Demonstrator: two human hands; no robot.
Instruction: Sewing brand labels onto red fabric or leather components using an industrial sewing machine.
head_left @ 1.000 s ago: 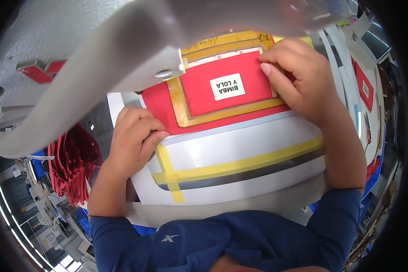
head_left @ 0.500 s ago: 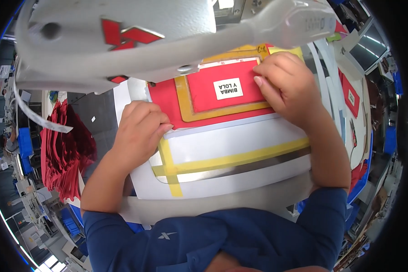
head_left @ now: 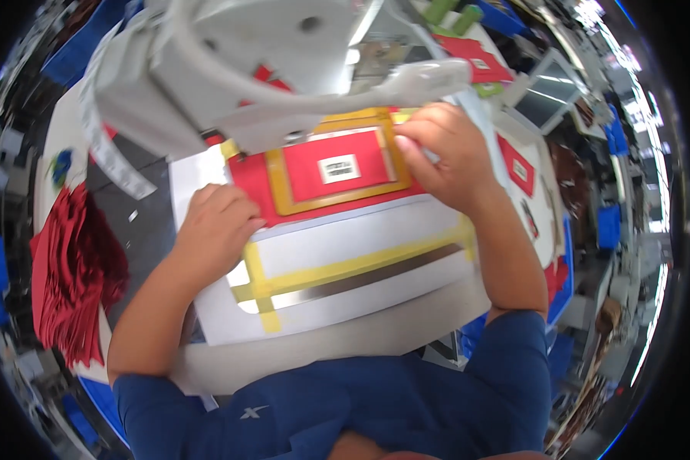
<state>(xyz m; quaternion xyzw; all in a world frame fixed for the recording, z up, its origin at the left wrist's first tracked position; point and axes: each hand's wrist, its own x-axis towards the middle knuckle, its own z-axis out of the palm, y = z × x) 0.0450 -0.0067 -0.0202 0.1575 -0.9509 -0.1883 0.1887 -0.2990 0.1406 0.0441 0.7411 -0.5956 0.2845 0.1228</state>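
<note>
A red fabric piece (head_left: 249,184) lies on the white sheet under a machine head. On it sits a yellow frame (head_left: 337,202) with a clear inner border. Inside the frame is a smaller red panel (head_left: 303,170) bearing a pale printed label (head_left: 339,169). My left hand (head_left: 218,230) rests at the fabric's left front corner, fingers curled together and thumb at the edge. At the frame's right side, my right hand (head_left: 448,157) has thumb and forefinger brought together on its rim. The fingers behind them are partly hidden.
The white machine head (head_left: 261,46) and a pale flexible lamp (head_left: 429,80) overhang the work. Yellow tape (head_left: 360,264) crosses the white sheet. A stack of dark red fabric (head_left: 77,276) hangs at left. Another labelled red piece (head_left: 517,165) lies at right.
The whole view has turned and shifted, moving the work leftward in the picture. My right fingertips have moved slightly outward from the red panel's edge to the frame's rim. My left hand stays at the fabric corner.
</note>
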